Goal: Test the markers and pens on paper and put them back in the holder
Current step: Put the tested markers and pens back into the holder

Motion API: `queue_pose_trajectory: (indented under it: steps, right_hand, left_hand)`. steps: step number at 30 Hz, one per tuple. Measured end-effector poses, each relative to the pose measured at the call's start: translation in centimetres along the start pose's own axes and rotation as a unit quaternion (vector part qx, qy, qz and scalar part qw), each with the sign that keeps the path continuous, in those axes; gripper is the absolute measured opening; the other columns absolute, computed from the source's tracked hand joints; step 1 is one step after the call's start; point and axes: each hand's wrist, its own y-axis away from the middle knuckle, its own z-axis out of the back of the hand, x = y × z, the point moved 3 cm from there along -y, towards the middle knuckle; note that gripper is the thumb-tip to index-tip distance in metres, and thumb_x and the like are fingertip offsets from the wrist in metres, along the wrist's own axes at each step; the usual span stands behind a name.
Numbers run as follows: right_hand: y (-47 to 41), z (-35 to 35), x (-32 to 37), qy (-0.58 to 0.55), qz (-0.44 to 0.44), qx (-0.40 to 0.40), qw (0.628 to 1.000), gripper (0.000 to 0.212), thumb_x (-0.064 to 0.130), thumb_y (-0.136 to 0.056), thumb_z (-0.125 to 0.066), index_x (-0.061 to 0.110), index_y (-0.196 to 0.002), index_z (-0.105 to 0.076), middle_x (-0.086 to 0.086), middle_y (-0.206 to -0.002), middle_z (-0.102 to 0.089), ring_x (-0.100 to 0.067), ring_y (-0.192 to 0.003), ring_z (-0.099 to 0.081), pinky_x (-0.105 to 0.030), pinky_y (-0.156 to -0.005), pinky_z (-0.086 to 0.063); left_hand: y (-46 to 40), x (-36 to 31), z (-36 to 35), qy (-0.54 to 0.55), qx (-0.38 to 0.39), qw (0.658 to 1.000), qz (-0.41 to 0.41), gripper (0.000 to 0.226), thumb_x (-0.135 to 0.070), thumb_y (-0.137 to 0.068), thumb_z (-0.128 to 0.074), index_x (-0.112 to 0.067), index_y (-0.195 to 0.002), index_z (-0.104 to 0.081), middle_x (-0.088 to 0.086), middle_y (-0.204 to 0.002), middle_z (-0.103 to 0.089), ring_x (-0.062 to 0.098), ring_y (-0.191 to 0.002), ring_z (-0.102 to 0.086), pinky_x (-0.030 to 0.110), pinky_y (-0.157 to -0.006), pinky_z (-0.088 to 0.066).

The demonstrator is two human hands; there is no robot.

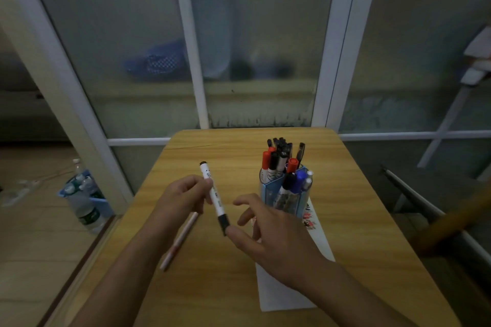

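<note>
My left hand point(183, 196) grips a white marker point(212, 194) around its middle, above the wooden table point(212, 287). The marker's black cap end point(224, 224) points toward me. My right hand point(268, 233) hovers beside it with fingers spread, and its thumb tip touches the cap. A blue pen holder point(268, 191) full of several red, black and blue markers and pens stands just beyond my right hand. A strip of white paper point(281, 292) lies under my right hand and forearm, with coloured marks near the holder. A pale pink pen point(180, 239) lies on the table under my left wrist.
The small table ends close to a glass partition point(252, 48) at the back. On the floor to the left sits a blue crate point(101, 204) with water bottles. A wooden handle point(457, 212) and metal rails stand at the right.
</note>
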Motion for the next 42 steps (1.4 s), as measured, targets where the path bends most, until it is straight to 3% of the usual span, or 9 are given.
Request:
queue_pose_trajectory:
  steps: [8,11,14,18,22,28,33,37,42]
  right_hand:
    - [-0.1,2.9,0.3,-0.129,-0.016,-0.131,0.983,0.019,0.024,-0.093,-0.067,0.029,-0.111,-0.064,0.018,-0.086,-0.064,0.0,-0.082,-0.066,-0.017,-0.067,-0.056]
    - [-0.6,6.2,0.1,-0.128,-0.008,-0.193,0.973,0.016,0.024,-0.091,-0.066,0.022,-0.107,-0.066,0.014,-0.091,-0.066,0.0,-0.087,-0.066,-0.015,-0.071,-0.056]
    - [-1.2,9.8,-0.5,-0.17,-0.018,-0.251,0.953,0.013,0.032,-0.09,-0.064,0.025,-0.1,-0.066,0.01,-0.088,-0.068,-0.004,-0.083,-0.067,-0.02,-0.068,-0.058]
    - [-2.1,12.4,-1.3,-0.107,-0.026,-0.302,0.947,0.022,0.047,-0.091,-0.055,0.027,-0.093,-0.062,0.006,-0.079,-0.063,-0.007,-0.072,-0.061,-0.019,-0.061,-0.051]
    - [-2.9,12.5,-1.3,-0.017,-0.016,-0.285,0.958,0.024,0.046,-0.096,-0.053,0.023,-0.091,-0.06,0.01,-0.075,-0.057,-0.005,-0.069,-0.055,-0.015,-0.059,-0.042]
    - [-3.6,10.5,-1.3,0.116,-0.002,-0.22,0.969,0.032,0.051,-0.093,-0.049,0.024,-0.104,-0.062,0.01,-0.093,-0.057,-0.006,-0.08,-0.051,-0.031,-0.071,-0.05]
    - [-3.3,10.7,-1.1,0.074,0.001,-0.225,0.972,0.025,0.045,-0.091,-0.061,0.033,-0.112,-0.051,0.017,-0.082,-0.056,-0.001,-0.068,-0.052,-0.02,-0.059,-0.043]
    - [-3.2,10.7,-1.2,0.057,0.018,-0.221,0.973,0.021,0.043,-0.088,-0.064,0.03,-0.104,-0.059,0.015,-0.084,-0.061,-0.004,-0.073,-0.057,-0.034,-0.065,-0.054]
    - [-3.5,10.2,-2.3,0.048,0.004,-0.211,0.976,0.019,0.043,-0.087,-0.065,0.029,-0.1,-0.067,0.016,-0.087,-0.065,-0.005,-0.08,-0.057,-0.035,-0.07,-0.052]
  left_hand:
    - [0.7,-1.0,-1.9,0.091,0.09,0.992,-0.019,0.031,-0.03,-0.1,-0.048,-0.005,-0.104,-0.067,0.006,-0.089,-0.071,0.02,-0.075,-0.06,0.033,-0.072,-0.052]
    - [0.3,-0.2,-1.5,-0.076,0.044,0.995,-0.052,0.027,-0.041,-0.098,-0.047,-0.023,-0.099,-0.067,-0.001,-0.089,-0.069,0.008,-0.073,-0.061,0.031,-0.07,-0.053]
    - [0.1,1.2,-1.2,-0.304,0.019,0.948,-0.093,0.017,-0.052,-0.092,-0.052,-0.037,-0.098,-0.059,-0.011,-0.09,-0.06,0.001,-0.078,-0.056,0.03,-0.072,-0.053]
    - [0.7,1.4,-3.0,-0.292,0.048,0.947,-0.126,0.041,-0.054,-0.089,-0.056,-0.049,-0.128,-0.043,-0.019,-0.11,-0.049,-0.001,-0.091,-0.053,0.025,-0.078,-0.053]
    - [1.2,0.3,-5.0,-0.25,0.067,0.943,-0.207,0.06,-0.051,-0.09,-0.056,-0.055,-0.142,-0.025,-0.019,-0.123,-0.04,-0.003,-0.104,-0.05,0.022,-0.08,-0.053]
    - [1.0,-0.2,-6.2,-0.26,0.084,0.934,-0.233,0.05,-0.053,-0.091,-0.053,-0.06,-0.135,-0.03,-0.02,-0.13,-0.035,-0.011,-0.11,-0.045,0.021,-0.087,-0.05]
    - [1.0,-0.3,-6.4,-0.255,0.102,0.936,-0.219,0.053,-0.051,-0.091,-0.054,-0.061,-0.135,-0.027,-0.022,-0.129,-0.038,-0.011,-0.112,-0.045,0.027,-0.09,-0.051]
    - [1.4,-0.2,-6.5,-0.252,0.148,0.939,-0.181,0.073,-0.051,-0.086,-0.065,-0.063,-0.138,-0.015,-0.018,-0.136,-0.041,-0.007,-0.118,-0.045,0.031,-0.094,-0.05]
    - [2.0,0.0,-6.2,-0.302,0.201,0.921,-0.143,0.107,-0.042,-0.077,-0.078,-0.069,-0.137,0.007,-0.008,-0.145,-0.041,0.004,-0.131,-0.04,0.031,-0.1,-0.045]
